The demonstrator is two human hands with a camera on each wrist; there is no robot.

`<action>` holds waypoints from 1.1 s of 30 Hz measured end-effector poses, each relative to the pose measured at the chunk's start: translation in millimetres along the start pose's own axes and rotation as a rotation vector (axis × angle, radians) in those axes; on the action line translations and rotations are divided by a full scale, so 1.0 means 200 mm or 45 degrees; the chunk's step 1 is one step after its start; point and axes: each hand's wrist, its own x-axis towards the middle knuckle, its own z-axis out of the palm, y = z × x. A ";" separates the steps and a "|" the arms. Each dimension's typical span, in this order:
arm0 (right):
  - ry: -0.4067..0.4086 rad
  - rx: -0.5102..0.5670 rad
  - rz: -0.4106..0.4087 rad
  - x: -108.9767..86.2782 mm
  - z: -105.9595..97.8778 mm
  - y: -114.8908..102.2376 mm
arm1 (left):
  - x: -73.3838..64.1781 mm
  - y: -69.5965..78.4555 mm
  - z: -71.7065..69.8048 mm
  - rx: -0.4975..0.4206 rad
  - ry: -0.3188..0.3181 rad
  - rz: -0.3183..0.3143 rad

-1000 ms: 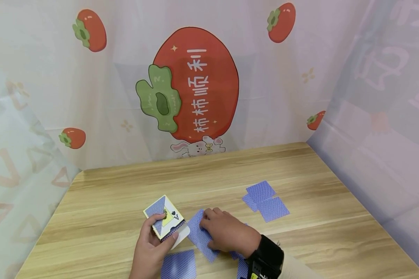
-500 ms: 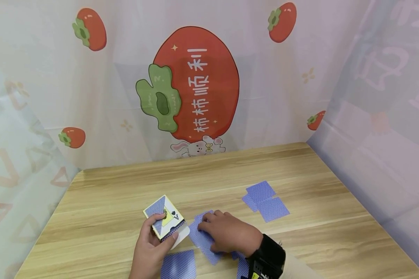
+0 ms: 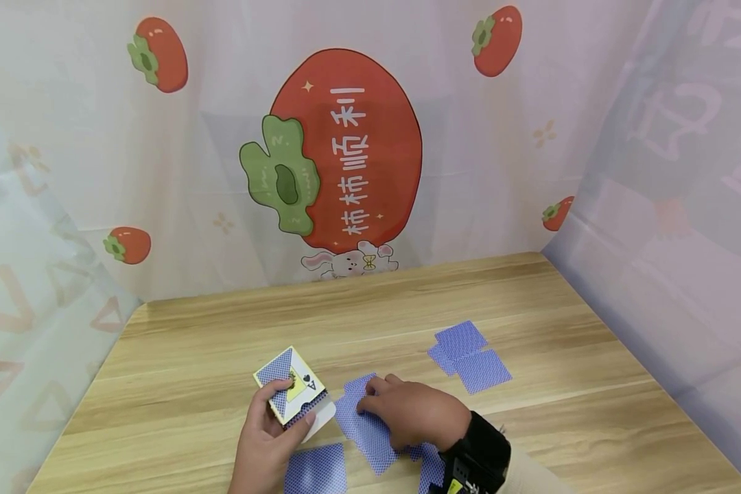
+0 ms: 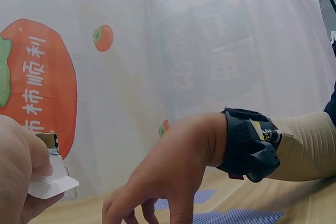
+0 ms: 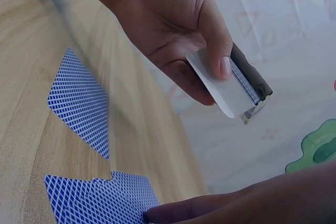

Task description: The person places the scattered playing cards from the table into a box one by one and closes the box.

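My left hand (image 3: 262, 442) grips a playing card box (image 3: 295, 385), tilted, with an ace printed on its face. The box's white flap (image 5: 220, 85) stands out by the thumb in the right wrist view. To the right, my right hand (image 3: 414, 412) reaches down with bent fingers onto several blue-backed playing cards (image 3: 373, 439), overlapping face down on the table. One finger lies along the edge of these cards in the right wrist view. Part of the pile is hidden under the right hand.
A single face-down card (image 3: 317, 470) lies just below the card box. Further back on the right is a group of overlapping cards (image 3: 484, 370). Another card (image 3: 431, 470) shows beside the right wrist. Behind the wooden table (image 3: 191, 343) hangs a printed curtain (image 3: 222, 89).
The right hand has shifted slightly right and towards me, and the cards under it have slid the same way and spread apart. The left hand and box have hardly moved.
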 end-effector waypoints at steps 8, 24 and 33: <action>-0.017 0.000 0.016 0.01 0.00 0.01 | 0.00 -0.01 0.00 -0.013 -0.005 -0.049; 0.017 -0.039 -0.031 0.00 -0.01 0.03 | 0.01 -0.01 0.01 -0.039 0.005 -0.043; 0.024 -0.083 -0.066 0.01 0.00 0.02 | 0.00 -0.01 0.01 -0.038 0.010 -0.057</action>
